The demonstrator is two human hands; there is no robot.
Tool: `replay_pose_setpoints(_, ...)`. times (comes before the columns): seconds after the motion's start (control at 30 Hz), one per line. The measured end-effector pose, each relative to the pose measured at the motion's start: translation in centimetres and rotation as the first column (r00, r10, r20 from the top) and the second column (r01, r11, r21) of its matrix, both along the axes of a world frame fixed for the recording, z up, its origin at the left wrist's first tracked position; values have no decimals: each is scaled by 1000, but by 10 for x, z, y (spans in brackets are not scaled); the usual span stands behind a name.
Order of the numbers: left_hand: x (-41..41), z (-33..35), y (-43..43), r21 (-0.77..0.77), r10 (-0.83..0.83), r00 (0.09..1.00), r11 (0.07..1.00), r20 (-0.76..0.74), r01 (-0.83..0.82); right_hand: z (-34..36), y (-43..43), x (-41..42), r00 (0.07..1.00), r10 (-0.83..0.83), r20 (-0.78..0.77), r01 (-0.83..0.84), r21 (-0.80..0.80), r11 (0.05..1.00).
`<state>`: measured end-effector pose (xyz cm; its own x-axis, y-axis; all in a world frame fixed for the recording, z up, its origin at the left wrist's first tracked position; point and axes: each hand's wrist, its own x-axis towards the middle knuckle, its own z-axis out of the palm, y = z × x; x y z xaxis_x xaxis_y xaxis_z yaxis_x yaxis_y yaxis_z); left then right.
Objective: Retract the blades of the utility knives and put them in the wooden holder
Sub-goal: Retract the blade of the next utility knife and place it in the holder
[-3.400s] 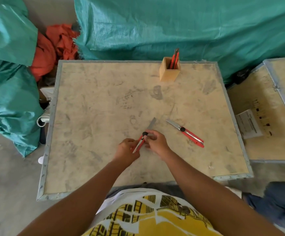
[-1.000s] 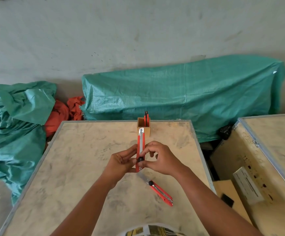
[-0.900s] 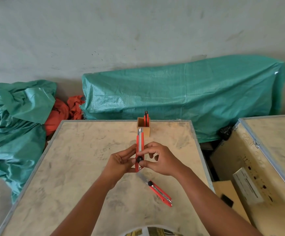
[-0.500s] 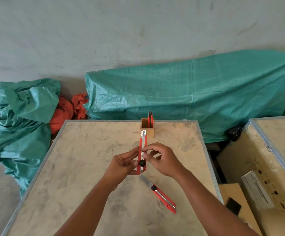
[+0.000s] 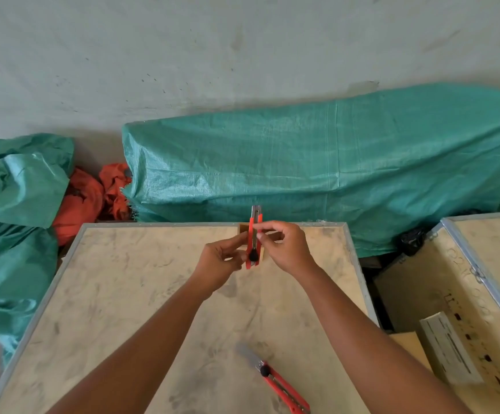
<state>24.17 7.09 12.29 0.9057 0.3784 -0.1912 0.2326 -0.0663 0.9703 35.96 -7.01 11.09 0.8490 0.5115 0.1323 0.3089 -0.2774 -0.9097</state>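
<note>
Both hands are up over the far half of the wooden table (image 5: 123, 309), sharing one red utility knife (image 5: 254, 234) that stands upright between them. The right hand (image 5: 284, 249) pinches the upper part of the handle between thumb and fingertips, while the left hand (image 5: 218, 264) is closed against the lower end, close by the black slider knob. Only a short stub of metal shows at the top of the handle, so the blade looks drawn in, or very nearly. The wooden holder (image 5: 265, 234) sits at twelve o'clock on the table, right at the far edge, and the held knife sits directly in front of it, hiding most of it. My read: retraction on this one is finishing and the drop into the holder is the step in hand. That calls for carrying the knife forward over the opening and lowering it in end-first. Down at five o'clock, near the table's near edge, a second utility knife (image 5: 284, 389) lies flat with its blade plainly extended, so that one is not yet handled.
</note>
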Motion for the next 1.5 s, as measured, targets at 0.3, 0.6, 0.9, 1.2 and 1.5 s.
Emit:
replay_pose_setpoints(0.3,73,-60,47,191,10,964,981,-267,42,-52,45,52,970,-139,197,156,-74,985)
replay_pose_setpoints(0.6,90,-94,50,149,-29,964,986,-264,71,-92,67,58,944,-106,314,149,-118,982)
replay_pose_setpoints(0.9,89,-100,49,128,31,965,992,-261,2,-99,70,58,947,-85,308,144,-174,974)
replay_pose_setpoints(1.2,67,-88,33,113,108,956,990,-272,-79,-84,36,29,958,-82,274,122,-135,983)
replay_pose_setpoints(1.5,-33,-81,-27,36,180,936,983,-301,-178,-103,-64,-56,994,24,-110,-59,-322,945)
